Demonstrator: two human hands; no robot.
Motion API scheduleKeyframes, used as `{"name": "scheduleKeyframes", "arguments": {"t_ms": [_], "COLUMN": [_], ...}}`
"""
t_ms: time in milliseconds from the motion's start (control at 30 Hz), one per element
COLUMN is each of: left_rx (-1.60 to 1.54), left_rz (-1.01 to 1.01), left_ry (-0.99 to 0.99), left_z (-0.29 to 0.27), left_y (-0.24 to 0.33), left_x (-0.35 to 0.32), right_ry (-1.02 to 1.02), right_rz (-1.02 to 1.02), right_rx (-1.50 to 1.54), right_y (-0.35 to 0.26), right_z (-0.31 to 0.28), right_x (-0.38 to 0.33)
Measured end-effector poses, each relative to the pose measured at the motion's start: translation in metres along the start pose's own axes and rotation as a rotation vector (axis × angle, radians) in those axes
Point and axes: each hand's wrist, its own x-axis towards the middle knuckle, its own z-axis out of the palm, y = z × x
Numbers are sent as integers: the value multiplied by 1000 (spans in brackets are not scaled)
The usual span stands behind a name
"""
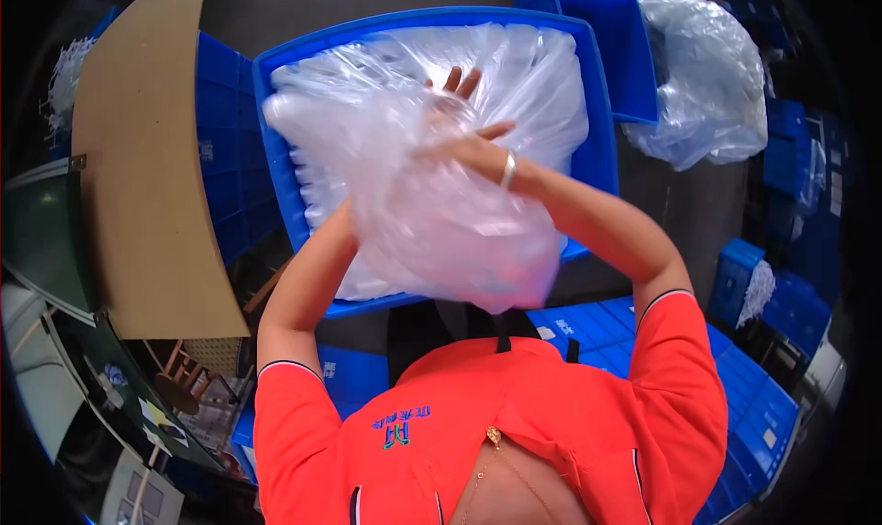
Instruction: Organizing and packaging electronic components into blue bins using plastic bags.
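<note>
A loose clear plastic bag (459,240), smeared by motion, hangs in front of me over a blue bin (602,148). My right hand (450,151), with a band at its wrist, reaches across from the right. Its fingers run into the narrow, bunched part of the bag and look closed on it, though blurred. Beyond it, my left hand (452,107) shows spread fingers above the bin, while its forearm passes behind the bag. More clear plastic bags (528,79) fill the bin in a thick, pleated layer.
A tan board (147,158) stands at the left, beside blue crates (230,148). Another blue container (611,52) touches the bin's far right corner, with a large bundle of clear plastic (703,75) behind it. Blue boxes (744,387) line the right near side.
</note>
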Motion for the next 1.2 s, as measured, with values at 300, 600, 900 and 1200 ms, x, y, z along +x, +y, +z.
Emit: {"name": "scheduleKeyframes", "arguments": {"t_ms": [300,600,900,1200], "left_rx": [-1307,-1279,-1209,-1122], "left_rz": [-1304,-1337,-1106,-986], "left_ry": [-306,-226,-437,-428], "left_z": [6,-12,-19,0], "left_y": [-38,-13,6,4], "left_x": [-25,-26,-33,-22], "right_ry": [562,384,191,90], "right_rz": [1,255,322,-504], "right_rx": [-458,-559,-359,-1099], "right_y": [27,156,144,13], "right_z": [-162,-37,-26,-65], "right_x": [-26,-141,-50,2]}}
